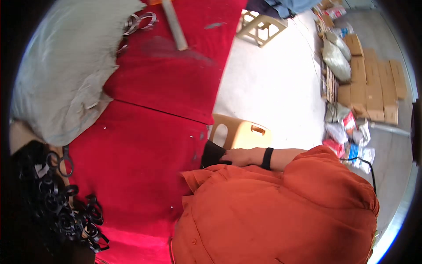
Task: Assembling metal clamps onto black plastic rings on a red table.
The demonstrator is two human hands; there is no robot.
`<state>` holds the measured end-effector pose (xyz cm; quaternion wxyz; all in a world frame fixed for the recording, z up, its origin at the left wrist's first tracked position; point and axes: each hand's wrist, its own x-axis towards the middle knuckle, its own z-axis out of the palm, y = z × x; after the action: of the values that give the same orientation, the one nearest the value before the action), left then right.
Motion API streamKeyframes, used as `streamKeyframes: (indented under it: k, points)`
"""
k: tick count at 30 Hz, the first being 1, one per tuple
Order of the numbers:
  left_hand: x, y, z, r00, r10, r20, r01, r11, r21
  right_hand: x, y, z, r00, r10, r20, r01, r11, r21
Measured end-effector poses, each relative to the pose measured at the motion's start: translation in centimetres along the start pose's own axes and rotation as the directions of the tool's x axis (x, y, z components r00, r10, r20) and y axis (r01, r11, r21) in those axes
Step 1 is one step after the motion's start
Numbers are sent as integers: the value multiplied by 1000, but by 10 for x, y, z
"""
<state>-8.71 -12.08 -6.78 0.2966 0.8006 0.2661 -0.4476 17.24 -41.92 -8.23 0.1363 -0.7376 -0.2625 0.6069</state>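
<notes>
My right hand (239,157) rests low beside the table, on black cloth (212,155) that looks like my trouser leg. Its fingers seem to lie loosely on the cloth, partly hidden, with nothing visible in them. A black band (267,158) circles that wrist. My orange shirt (281,215) fills the lower right. My left hand is out of view. To the left of my body spreads a table with a red cover (136,163). Along its near left edge lies a tangled heap of black ring-shaped plastic parts (66,215), some with short handles.
A large whitish sack (66,70) covers the far left of the table. Silver rings (147,21) and a pale bar (175,26) lie beyond it. A beige stool (250,134) stands beside the table, another stool (261,30) farther off. Cardboard boxes (373,88) line the right.
</notes>
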Motion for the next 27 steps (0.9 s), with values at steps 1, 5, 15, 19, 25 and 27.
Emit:
streamKeyframes:
  k: [1,5,15,19,25,27]
  points:
    - [-3,2,2,1000,16,19,-16,1000,16,-3,-8,8,998,51,23,-50,998,-36]
    - [-20,10,8,995,68,68,-72,996,49,-16,0,32,999,17,-46,-22,992,-123]
    - [-64,0,2,995,83,-60,-87,993,-73,-3,12,46,922,-362,-140,362,932,-23]
    - [-67,0,0,983,125,-131,-146,975,-166,9,8,40,991,-130,-13,122,960,-252]
    - [-5,53,-24,891,318,-325,-410,870,-272,39,16,49,949,-269,164,269,963,24]
    - [11,63,-35,853,374,-364,-485,825,-290,15,-4,33,977,-92,191,93,996,5]
